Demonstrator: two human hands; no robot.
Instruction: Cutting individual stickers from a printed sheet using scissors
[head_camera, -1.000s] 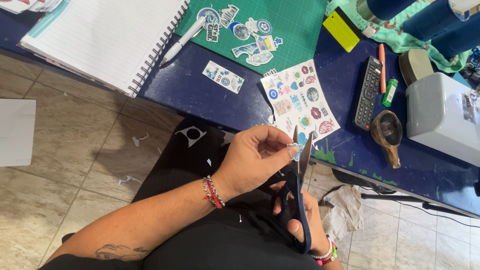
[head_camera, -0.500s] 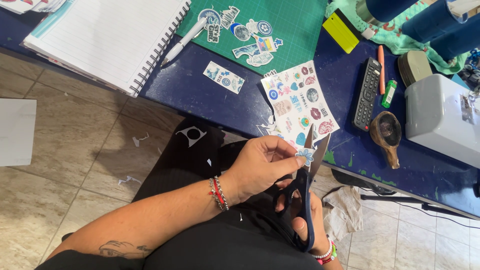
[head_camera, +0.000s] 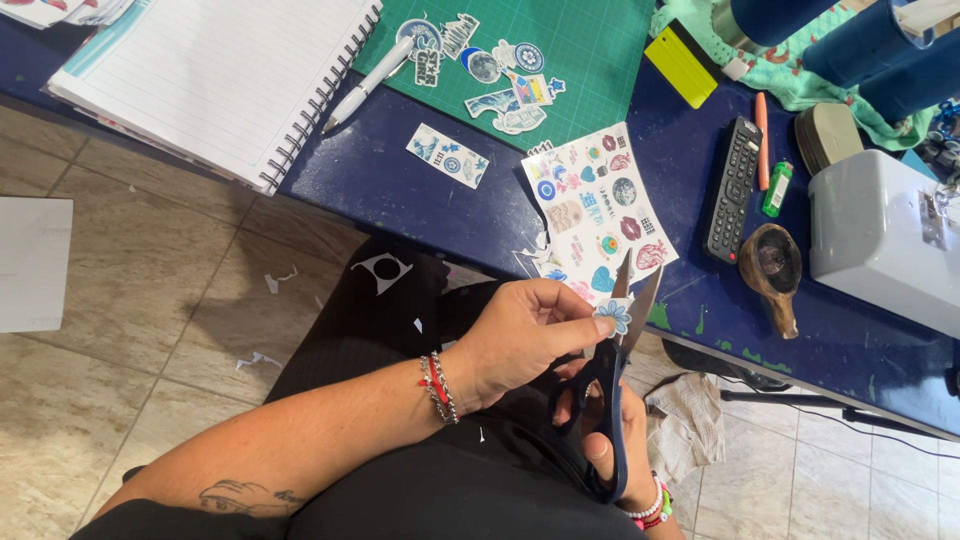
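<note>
A person seated at a dark blue desk (head_camera: 400, 190) cuts out a small flower sticker (head_camera: 612, 316) over the lap. The left hand (head_camera: 520, 335) pinches the blue-and-white sticker between thumb and fingertips, holding it just at the parted blades of a pair of dark blue-handled scissors (head_camera: 608, 400). The right hand (head_camera: 610, 440), largely hidden beneath the left, is closed through the scissor loops, with beaded bracelets at the wrist; a red and metal bracelet circles the left wrist.

Directly above the blade tips, a printed sticker sheet (head_camera: 598, 210) lies at the near edge of the desk, partly overhanging it, with paper offcuts beside it. Further back, a green cutting mat (head_camera: 590, 40) carries several already cut stickers, and a small strip of stickers (head_camera: 448, 155) rests between the mat and the desk edge. A white pen (head_camera: 368, 82) lies beside an open spiral notebook (head_camera: 200, 75) on the left. To the right of the sheet sit a black remote control (head_camera: 733, 188), an orange pen (head_camera: 762, 140), a green lighter (head_camera: 776, 188), a small wooden bowl (head_camera: 772, 270) and a white sewing machine (head_camera: 880, 235). Paper scraps dot the tiled floor (head_camera: 130, 290).
</note>
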